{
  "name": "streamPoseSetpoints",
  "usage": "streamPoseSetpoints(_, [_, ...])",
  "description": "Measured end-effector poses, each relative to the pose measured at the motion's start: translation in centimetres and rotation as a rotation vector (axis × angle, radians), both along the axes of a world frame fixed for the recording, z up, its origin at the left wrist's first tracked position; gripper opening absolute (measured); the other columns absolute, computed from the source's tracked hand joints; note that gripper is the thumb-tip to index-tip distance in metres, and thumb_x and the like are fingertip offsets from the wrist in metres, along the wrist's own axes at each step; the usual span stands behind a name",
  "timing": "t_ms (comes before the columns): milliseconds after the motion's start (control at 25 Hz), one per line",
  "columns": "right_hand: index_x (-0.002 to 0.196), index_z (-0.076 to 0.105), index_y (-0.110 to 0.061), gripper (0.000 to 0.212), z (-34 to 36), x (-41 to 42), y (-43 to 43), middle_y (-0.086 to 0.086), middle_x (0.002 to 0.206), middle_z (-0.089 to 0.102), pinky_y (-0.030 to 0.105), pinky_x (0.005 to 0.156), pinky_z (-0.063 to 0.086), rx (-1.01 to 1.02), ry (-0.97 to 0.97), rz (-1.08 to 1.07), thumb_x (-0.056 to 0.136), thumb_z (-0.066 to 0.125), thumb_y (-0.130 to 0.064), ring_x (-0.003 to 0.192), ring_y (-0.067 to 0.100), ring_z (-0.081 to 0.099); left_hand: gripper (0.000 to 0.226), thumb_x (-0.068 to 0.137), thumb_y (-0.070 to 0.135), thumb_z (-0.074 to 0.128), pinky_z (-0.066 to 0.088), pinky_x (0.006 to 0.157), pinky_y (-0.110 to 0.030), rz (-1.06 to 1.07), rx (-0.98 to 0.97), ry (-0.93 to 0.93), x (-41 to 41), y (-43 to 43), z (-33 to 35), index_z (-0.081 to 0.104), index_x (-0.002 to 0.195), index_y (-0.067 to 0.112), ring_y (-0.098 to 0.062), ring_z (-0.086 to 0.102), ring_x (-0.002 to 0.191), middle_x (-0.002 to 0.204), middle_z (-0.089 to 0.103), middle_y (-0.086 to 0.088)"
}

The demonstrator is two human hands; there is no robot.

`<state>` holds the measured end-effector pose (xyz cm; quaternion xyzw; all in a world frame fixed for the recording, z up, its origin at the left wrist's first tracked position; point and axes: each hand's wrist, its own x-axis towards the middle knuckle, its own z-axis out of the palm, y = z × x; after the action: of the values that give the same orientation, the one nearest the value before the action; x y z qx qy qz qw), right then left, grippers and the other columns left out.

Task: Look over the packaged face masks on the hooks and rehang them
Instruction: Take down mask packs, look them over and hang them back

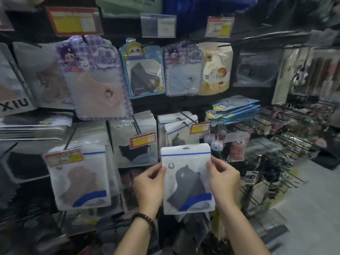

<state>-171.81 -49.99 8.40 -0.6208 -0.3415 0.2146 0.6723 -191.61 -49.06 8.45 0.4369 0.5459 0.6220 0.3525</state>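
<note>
nearest the lens, two bare forearms up from the bottom edge, a dark beaded bracelet (pixel 145 219) on the left wrist. left hand (pixel 149 183) pinching the left edge of a white mask packet (pixel 187 181), thumb on the front, fingers curled behind. right hand (pixel 223 179) pinching the right edge the same way. packet upright, off any hook, in front of the lower rows of the display wall (pixel 165 105), near its middle. on the packet: a blue line under the hang hole, a dark grey mask, a small round logo at upper left, a blue curved band at the bottom; small print too blurred to read.

behind, dark wall crowded with packets on black hooks (pixel 185 117). upper row: a purple checked packet (pixel 93 76) with a cartoon figure and a pink mask, a blue-edged packet (pixel 143 70) with a dark mask, a cream packet (pixel 215 69). lower left, a matching white packet (pixel 81 179) with a pink mask. red-and-yellow price tags (pixel 142 140) on hook ends, unreadable. at the left edge, large letters "xiu" (pixel 15 105). to the right, a black wire rack (pixel 287 142) bearing a stack of blue packets (pixel 233 111). pale grey floor (pixel 312 199) at the lower right corner.
</note>
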Motion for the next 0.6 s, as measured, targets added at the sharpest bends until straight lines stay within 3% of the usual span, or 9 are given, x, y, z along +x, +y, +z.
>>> streamPoseSetpoints(120, [0.117, 0.085, -0.022, 0.024, 0.6, 1.9, 1.8, -0.011, 0.096, 0.083, 0.042, 0.097, 0.062, 0.025, -0.048, -0.007, 0.095, 0.082, -0.030, 0.088, 0.005, 0.076, 0.021, 0.090, 0.019, 0.086, 0.049, 0.067, 0.001, 0.039, -0.011, 0.023, 2.2, 1.3, 0.4, 0.085, 0.111, 0.016, 0.012, 0.070, 0.081, 0.102, 0.081, 0.011])
streamPoseSetpoints(280, [0.123, 0.083, -0.020, 0.028, 1.0, 3.4, 3.8, -0.001, 0.104, 0.084, 0.040, 0.094, 0.060, 0.109, -0.193, -0.043, 0.097, 0.079, -0.028, 0.090, 0.015, 0.076, 0.024, 0.092, 0.019, 0.085, 0.047, 0.064, 0.002, 0.084, 0.015, 0.003, 4.5, 2.4, 1.1, 0.083, 0.115, 0.020, 0.012, 0.069, 0.083, 0.098, 0.077, 0.018])
streamPoseSetpoints(480, [0.129, 0.081, -0.017, 0.031, 1.2, 3.9, 5.2, 0.000, 0.117, 0.083, 0.042, 0.098, 0.061, 0.286, -0.298, -0.072, 0.099, 0.078, -0.027, 0.105, 0.021, 0.079, 0.023, 0.090, 0.024, 0.086, 0.062, 0.083, -0.017, 0.139, 0.094, -0.109, 5.9, 2.9, 1.9, 0.083, 0.112, 0.027, 0.007, 0.075, 0.095, 0.100, 0.082, 0.017])
streamPoseSetpoints(600, [0.126, 0.082, -0.019, 0.027, 1.7, 4.3, 6.1, 0.000, 0.114, 0.083, 0.032, 0.093, 0.058, 0.312, -0.295, -0.064, 0.099, 0.079, -0.022, 0.100, 0.018, 0.078, 0.020, 0.091, 0.026, 0.085, 0.062, 0.083, -0.017, 0.133, 0.097, -0.117, 6.3, 3.4, 2.4, 0.083, 0.111, 0.030, 0.006, 0.075, 0.096, 0.099, 0.081, 0.019])
